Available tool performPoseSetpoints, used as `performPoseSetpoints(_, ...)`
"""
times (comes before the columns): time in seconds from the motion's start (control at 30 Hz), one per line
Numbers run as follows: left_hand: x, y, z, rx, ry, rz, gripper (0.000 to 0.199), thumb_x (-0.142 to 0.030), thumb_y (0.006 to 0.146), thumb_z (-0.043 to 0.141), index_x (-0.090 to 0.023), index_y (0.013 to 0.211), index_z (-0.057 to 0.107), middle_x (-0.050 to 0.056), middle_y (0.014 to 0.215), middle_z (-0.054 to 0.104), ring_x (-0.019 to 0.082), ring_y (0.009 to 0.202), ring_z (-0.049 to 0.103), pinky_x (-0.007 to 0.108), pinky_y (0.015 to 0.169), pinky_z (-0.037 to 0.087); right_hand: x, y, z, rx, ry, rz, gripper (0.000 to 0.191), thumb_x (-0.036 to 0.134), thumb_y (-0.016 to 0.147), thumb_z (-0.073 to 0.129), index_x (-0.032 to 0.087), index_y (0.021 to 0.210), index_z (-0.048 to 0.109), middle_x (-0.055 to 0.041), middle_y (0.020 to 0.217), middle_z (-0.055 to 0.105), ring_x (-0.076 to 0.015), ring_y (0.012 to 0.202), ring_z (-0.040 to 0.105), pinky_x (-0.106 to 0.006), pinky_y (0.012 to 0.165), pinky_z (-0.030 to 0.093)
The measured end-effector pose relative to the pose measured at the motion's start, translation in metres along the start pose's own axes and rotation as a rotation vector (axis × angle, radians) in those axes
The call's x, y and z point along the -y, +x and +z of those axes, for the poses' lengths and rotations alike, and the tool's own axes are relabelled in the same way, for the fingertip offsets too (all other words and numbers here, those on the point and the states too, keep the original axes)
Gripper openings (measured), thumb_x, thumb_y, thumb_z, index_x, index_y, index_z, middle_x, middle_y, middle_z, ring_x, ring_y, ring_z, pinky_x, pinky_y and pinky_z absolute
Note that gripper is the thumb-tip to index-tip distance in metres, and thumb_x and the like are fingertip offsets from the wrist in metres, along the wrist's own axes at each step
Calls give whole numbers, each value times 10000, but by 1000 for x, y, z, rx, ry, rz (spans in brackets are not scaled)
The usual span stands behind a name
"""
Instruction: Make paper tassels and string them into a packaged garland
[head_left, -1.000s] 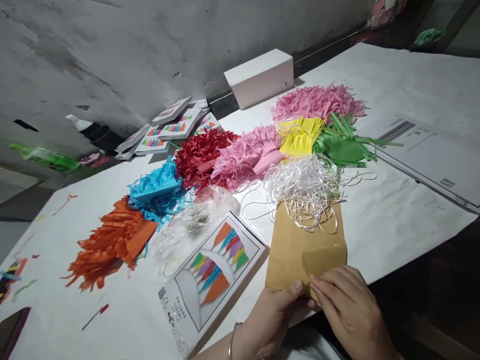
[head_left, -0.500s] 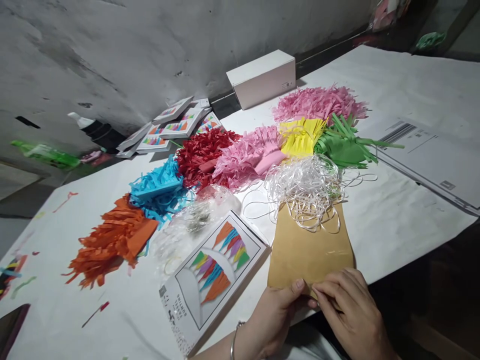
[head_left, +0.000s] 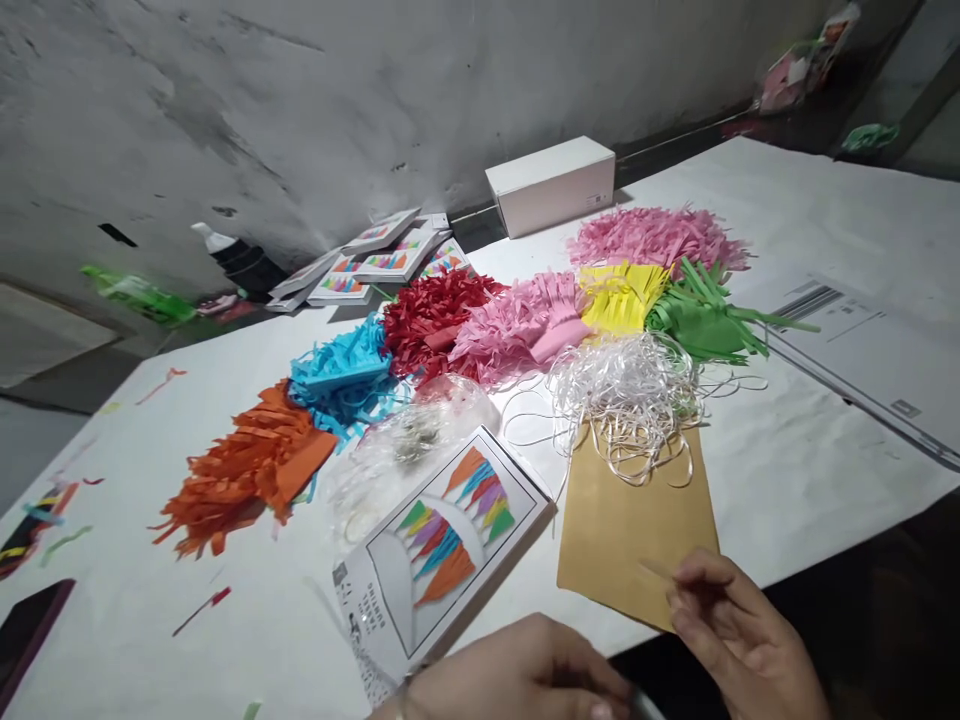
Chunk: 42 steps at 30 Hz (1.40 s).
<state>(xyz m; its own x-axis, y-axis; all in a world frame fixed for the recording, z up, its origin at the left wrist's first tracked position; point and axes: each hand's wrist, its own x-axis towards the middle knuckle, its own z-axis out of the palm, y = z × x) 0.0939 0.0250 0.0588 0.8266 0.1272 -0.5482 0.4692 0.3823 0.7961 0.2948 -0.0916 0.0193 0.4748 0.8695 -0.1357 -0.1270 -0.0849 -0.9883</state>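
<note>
Low at the front edge of the table, my left hand (head_left: 517,665) is curled, with its fingers bent down. A greyish edge shows by its fingertips; I cannot make out what it is. My right hand (head_left: 742,635) pinches a thin tan sliver (head_left: 655,571) over the lower right corner of a brown paper envelope (head_left: 637,530). The envelope lies flat, and a tangle of white string (head_left: 626,385) covers its upper end. Left of it rests a flat printed box (head_left: 450,550) picturing a tassel bunting, close to my left hand.
Fringed paper bundles cross the table: orange (head_left: 247,465), blue (head_left: 341,370), red (head_left: 435,310), pink (head_left: 517,325), yellow (head_left: 622,295) and green (head_left: 701,320). Behind them are a white box (head_left: 551,190) and stacked printed packs (head_left: 386,255). Clear plastic (head_left: 409,435) lies mid-table.
Both hands have come off the envelope's near edge. My left hand has dropped toward me, and my right hand has moved slightly right, fingers pinched. The view has shifted a little.
</note>
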Motion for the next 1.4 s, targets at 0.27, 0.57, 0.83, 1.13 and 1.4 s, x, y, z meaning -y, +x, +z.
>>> performPoseSetpoints(0.27,-47,-45,-115,-962,712,171,469,-495,927,535,-191,1271,632,153,1396,579,327,1319,498,473,1121,366,-3,16,56,73,-470,-243,562,505,967,535,317,1471,372,-60,1035,696,-223,904,669,-358,807,558)
performPoseSetpoints(0.57,-48,-24,-160,-716,724,105,661,-514,776,747,-165,1319,607,25,872,669,208,787,606,287,699,485,-36,57,118,51,-956,-600,759,626,982,330,256,1604,101,-145,1008,678,-338,919,664,-540,778,532)
performPoseSetpoints(0.83,-75,-77,-116,-642,790,348,435,-466,917,652,-240,1284,599,88,1205,645,241,1026,618,330,873,514,-28,44,115,142,-216,-241,779,502,960,571,285,1585,160,-94,1114,675,-213,946,716,-322,803,597)
performPoseSetpoints(1.13,-101,-138,-62,-682,924,753,332,-176,919,669,-244,1213,530,54,1014,677,153,844,667,220,758,535,57,34,120,236,-11,-553,691,404,968,624,389,1555,260,-23,964,737,-144,820,730,-197,688,591)
performPoseSetpoints(1.4,-97,-136,-68,-713,778,772,81,-126,936,577,-177,978,625,97,977,674,168,860,642,240,719,534,86,62,108,-17,-181,-793,155,234,870,720,285,1005,663,-64,1153,607,-203,1100,610,-291,910,554)
